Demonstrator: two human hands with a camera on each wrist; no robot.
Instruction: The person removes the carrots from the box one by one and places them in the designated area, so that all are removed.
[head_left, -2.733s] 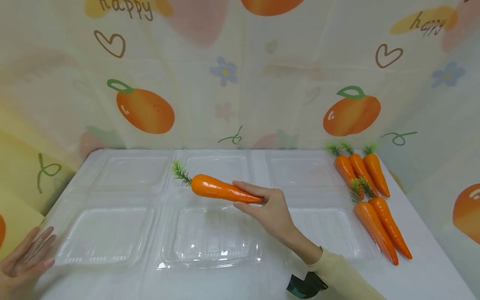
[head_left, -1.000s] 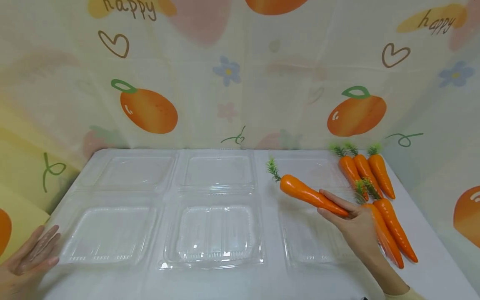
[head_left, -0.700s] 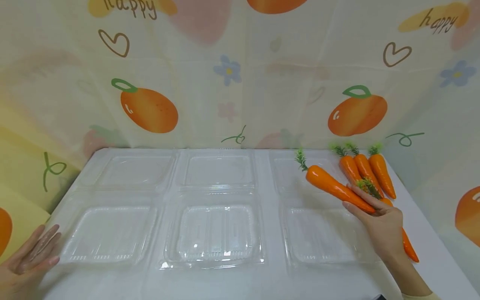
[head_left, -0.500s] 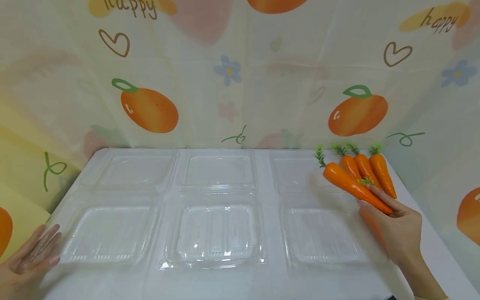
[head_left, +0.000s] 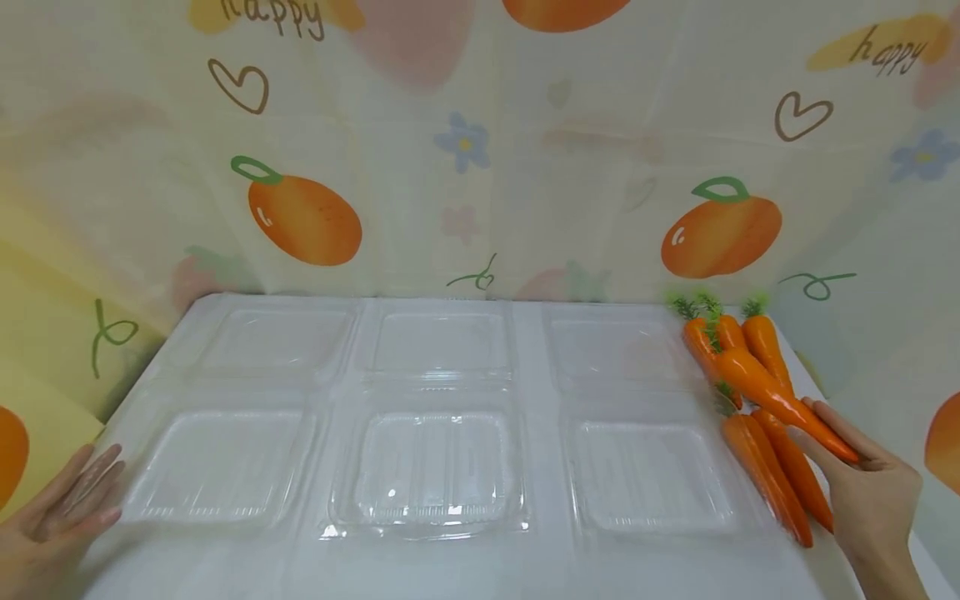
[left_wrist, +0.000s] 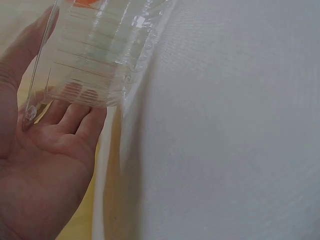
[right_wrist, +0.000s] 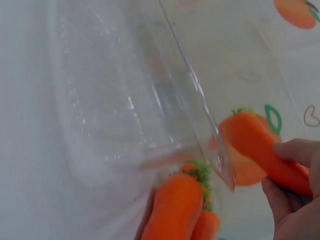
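Observation:
My right hand (head_left: 873, 492) pinches an orange carrot (head_left: 772, 396) near its thin tip, between thumb and fingers. The carrot's leafy green top points away to the back left, over other carrots. In the right wrist view the held carrot (right_wrist: 255, 145) appears beside the raised edge of a clear plastic box (right_wrist: 200, 95). At the left table edge my left hand (head_left: 63, 521) has its fingers extended beside the left clear box (head_left: 217, 412). The left wrist view shows those fingers (left_wrist: 72, 117) partly behind the box's ribbed wall (left_wrist: 100, 55), thumb up along its other side.
Several carrots (head_left: 767, 479) lie at the right of the white table (head_left: 420, 575), in a back and a front group. Beside the left box, a middle box (head_left: 431, 467) and a right box (head_left: 652, 475) lie opened, lids toward the patterned cloth (head_left: 390, 167) behind.
My right hand has carried the carrot from over the middle box rightward, past the right box, to the carrots at the right. My left hand has stayed by the left box.

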